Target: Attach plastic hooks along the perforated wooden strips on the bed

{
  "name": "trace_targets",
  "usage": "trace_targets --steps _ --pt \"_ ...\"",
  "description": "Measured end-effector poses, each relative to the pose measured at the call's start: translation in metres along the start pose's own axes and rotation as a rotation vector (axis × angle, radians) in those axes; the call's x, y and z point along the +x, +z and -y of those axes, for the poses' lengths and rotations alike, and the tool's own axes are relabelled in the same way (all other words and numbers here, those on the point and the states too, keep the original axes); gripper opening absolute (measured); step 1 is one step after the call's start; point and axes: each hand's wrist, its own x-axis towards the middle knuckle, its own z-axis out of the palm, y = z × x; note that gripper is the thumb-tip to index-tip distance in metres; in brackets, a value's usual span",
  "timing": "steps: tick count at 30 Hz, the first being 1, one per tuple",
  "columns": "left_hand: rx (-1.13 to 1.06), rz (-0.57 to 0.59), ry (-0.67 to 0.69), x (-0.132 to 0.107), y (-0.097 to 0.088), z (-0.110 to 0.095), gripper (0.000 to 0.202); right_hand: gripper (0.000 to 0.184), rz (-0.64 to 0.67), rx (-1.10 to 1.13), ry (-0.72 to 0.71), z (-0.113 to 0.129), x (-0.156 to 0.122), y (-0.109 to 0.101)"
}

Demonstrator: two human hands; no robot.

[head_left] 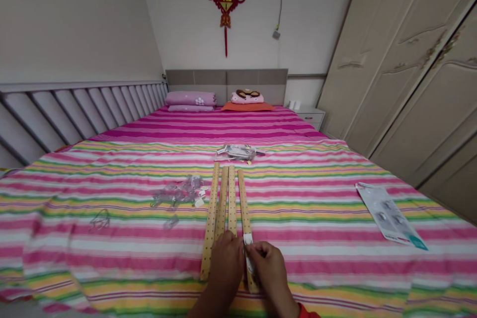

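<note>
Several long wooden strips (222, 198) with rows of small holes lie side by side on a striped bedspread (316, 208). My left hand (226, 262) rests closed on the near ends of the middle strips. My right hand (269, 268) pinches a small white piece (248, 239) against the rightmost strip (243, 203). What that white piece is stays unclear.
Clear plastic bags with small metal parts (179, 192) lie left of the strips, and another packet (238, 152) lies beyond them. A flat printed package (389, 216) sits at the right. Pillows (191, 99), a headboard and a wardrobe (410, 69) lie beyond.
</note>
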Motion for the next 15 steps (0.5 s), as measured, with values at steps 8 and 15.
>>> trace_targets --steps 8,15 --pt "-0.012 0.008 0.015 -0.0007 0.002 -0.0008 0.031 0.03 -0.027 0.0 0.001 -0.0003 -0.0008 0.0006" --pt "0.01 0.101 -0.005 0.0006 -0.0016 -0.0044 0.026 0.025 -0.01 0.0 -0.016 0.0 -0.0028 -0.0004"
